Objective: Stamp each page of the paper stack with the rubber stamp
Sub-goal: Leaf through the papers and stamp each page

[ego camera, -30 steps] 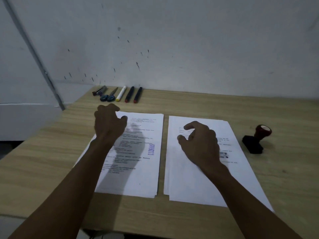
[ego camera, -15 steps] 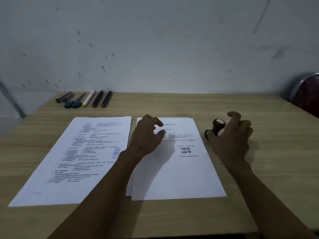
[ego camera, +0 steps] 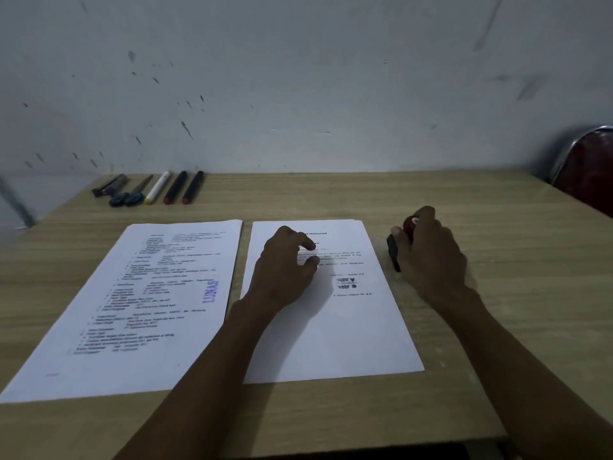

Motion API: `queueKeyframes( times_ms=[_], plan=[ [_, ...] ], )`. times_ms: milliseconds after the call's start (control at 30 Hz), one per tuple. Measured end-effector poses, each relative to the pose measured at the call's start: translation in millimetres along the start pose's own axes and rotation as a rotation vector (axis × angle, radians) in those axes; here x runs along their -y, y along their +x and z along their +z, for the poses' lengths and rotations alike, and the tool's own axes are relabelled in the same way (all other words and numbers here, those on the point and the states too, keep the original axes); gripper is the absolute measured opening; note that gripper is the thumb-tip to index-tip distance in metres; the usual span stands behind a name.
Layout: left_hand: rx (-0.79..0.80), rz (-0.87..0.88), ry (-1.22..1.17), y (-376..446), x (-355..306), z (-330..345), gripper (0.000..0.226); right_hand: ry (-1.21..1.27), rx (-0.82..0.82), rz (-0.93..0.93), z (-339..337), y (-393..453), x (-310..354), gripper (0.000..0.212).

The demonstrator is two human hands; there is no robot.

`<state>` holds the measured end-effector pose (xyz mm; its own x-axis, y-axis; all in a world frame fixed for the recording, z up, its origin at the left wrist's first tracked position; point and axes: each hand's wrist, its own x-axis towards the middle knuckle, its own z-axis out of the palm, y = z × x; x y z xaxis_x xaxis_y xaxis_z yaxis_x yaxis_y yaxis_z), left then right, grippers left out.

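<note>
Right hand curled round the rubber stamp, red knob poking out above the fingers, black base on the table just right of the unstamped paper stack. Left hand rested on that stack's top page, fingers loosely bent, holding nothing. Stamped pile with a blue LUNAS mark lay beside it on the left; pens and markers lined the wall edge.

Dim room: scuffed white wall behind a wooden table.
</note>
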<state>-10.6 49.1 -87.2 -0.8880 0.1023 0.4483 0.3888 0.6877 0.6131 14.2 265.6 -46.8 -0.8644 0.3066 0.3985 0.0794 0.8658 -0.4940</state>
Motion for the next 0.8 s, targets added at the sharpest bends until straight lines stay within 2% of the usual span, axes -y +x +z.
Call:
queueKeyframes(
  times_ms=[167,333,567,800],
  plan=[
    [0.063,0.029,0.044,-3,-3,0,0.020,0.270,-0.021,-0.169,2,-21,12,0.024],
    [0.178,0.073,0.201,-13,-11,1,0.023,0.338,-0.036,-0.259,15,-45,20,0.020],
    [0.162,0.034,0.176,-19,-12,1,0.026,0.276,-0.007,-0.271,33,-53,21,0.030],
    [0.157,0.030,0.198,-19,-10,2,0.027,0.214,-0.020,-0.268,39,-54,24,0.029]
  ],
)
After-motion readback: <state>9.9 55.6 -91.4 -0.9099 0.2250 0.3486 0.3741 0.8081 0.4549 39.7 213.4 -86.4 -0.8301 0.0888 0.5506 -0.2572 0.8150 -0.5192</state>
